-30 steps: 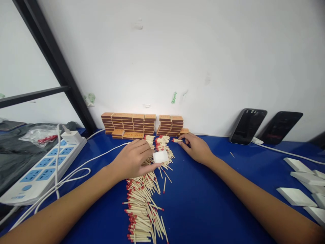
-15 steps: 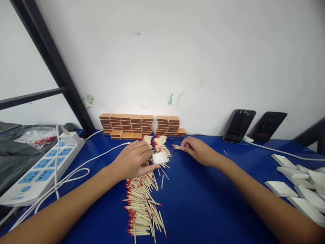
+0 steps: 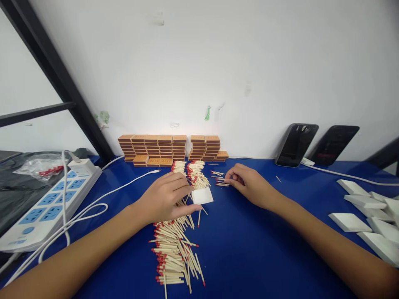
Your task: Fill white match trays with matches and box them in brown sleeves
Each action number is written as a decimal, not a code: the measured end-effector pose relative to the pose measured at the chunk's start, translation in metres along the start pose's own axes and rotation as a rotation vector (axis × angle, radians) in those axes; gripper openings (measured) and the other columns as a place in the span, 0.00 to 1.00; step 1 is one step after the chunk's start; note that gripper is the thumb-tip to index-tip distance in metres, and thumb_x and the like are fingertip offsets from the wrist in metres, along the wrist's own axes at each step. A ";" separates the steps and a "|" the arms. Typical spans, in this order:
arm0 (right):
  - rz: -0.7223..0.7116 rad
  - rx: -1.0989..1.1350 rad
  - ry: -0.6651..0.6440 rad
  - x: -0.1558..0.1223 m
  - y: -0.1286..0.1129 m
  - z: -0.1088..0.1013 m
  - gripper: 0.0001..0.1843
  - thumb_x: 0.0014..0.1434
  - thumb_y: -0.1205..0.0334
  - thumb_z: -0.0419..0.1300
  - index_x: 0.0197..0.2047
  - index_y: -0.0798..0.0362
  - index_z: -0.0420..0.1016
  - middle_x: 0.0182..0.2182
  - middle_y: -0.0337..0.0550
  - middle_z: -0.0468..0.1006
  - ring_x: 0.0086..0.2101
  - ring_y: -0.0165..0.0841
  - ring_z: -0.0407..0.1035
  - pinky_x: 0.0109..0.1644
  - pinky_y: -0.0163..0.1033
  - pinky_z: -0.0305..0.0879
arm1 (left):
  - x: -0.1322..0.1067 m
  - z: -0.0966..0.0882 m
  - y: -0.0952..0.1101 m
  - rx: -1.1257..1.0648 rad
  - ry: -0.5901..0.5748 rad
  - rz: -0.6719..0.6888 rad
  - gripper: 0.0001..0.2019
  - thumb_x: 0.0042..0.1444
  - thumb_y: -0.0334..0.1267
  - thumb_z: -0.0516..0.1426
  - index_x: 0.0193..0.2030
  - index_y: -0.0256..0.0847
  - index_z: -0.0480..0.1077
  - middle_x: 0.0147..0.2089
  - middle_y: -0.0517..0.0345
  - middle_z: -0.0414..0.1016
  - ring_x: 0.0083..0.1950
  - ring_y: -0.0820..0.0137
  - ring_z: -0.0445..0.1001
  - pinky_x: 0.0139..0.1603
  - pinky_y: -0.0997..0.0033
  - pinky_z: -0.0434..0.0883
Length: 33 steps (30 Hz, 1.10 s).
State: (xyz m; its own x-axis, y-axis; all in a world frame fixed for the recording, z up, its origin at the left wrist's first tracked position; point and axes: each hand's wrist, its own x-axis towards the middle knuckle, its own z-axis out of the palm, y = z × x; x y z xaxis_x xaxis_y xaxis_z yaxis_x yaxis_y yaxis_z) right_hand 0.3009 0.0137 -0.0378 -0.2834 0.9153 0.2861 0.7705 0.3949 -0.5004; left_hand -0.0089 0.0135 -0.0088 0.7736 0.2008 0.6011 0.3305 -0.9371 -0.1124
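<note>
My left hand [image 3: 170,197] grips a small white matchbox tray [image 3: 202,196] between thumb and fingers, holding it above the matches. Whether anything is inside the tray I cannot tell. To the right, my right hand [image 3: 247,182] rests by the blue table with thumb and forefinger pinched at the plain ends of a few matches [image 3: 222,182]. Other matches [image 3: 217,172] lie just beyond those fingertips. A long heap of red-tipped matches [image 3: 174,253] runs toward me under and in front of my left hand.
Stacked orange-brown matchboxes [image 3: 152,147] line the wall. Two phones [image 3: 297,145] lean there at the right. White trays [image 3: 350,222] are piled at the right edge. A power strip [image 3: 52,203] and white cables [image 3: 90,209] lie at the left.
The matches at my right fingertips were bunched together and are now spread apart on the table. My left hand and the white tray have shifted slightly right. The camera view has moved a little.
</note>
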 end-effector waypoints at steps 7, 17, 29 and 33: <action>-0.079 0.079 0.064 -0.009 -0.039 -0.001 0.11 0.69 0.55 0.56 0.39 0.50 0.76 0.32 0.41 0.70 0.28 0.31 0.63 0.34 0.38 0.62 | -0.001 0.001 -0.003 0.028 -0.033 -0.034 0.17 0.64 0.50 0.61 0.42 0.35 0.75 0.36 0.50 0.77 0.40 0.63 0.76 0.43 0.60 0.76; -0.321 -0.013 0.047 -0.030 -0.076 0.011 0.09 0.71 0.60 0.55 0.45 0.51 0.76 0.38 0.46 0.75 0.34 0.32 0.69 0.36 0.37 0.67 | 0.001 -0.002 0.005 0.024 0.015 0.062 0.20 0.62 0.50 0.63 0.48 0.33 0.75 0.38 0.49 0.79 0.43 0.61 0.77 0.44 0.60 0.77; -0.402 -0.059 -0.007 -0.034 -0.076 0.014 0.12 0.72 0.60 0.53 0.49 0.51 0.77 0.38 0.47 0.75 0.36 0.34 0.70 0.40 0.40 0.70 | 0.003 -0.004 0.007 0.053 -0.027 0.076 0.19 0.63 0.51 0.62 0.47 0.34 0.75 0.37 0.50 0.79 0.42 0.62 0.78 0.43 0.61 0.77; -0.306 0.010 0.077 -0.026 -0.068 0.003 0.12 0.71 0.59 0.54 0.44 0.51 0.78 0.36 0.45 0.75 0.32 0.32 0.68 0.36 0.39 0.67 | 0.002 -0.004 0.003 0.062 -0.024 0.051 0.18 0.63 0.50 0.62 0.46 0.34 0.75 0.37 0.50 0.79 0.42 0.62 0.78 0.43 0.61 0.77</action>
State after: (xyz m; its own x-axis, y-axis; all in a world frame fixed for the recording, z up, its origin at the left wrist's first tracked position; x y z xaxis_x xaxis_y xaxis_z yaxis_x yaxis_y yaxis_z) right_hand 0.2537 -0.0368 -0.0139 -0.4567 0.7456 0.4853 0.6505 0.6520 -0.3896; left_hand -0.0081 0.0102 -0.0049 0.8031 0.1603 0.5739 0.3221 -0.9271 -0.1918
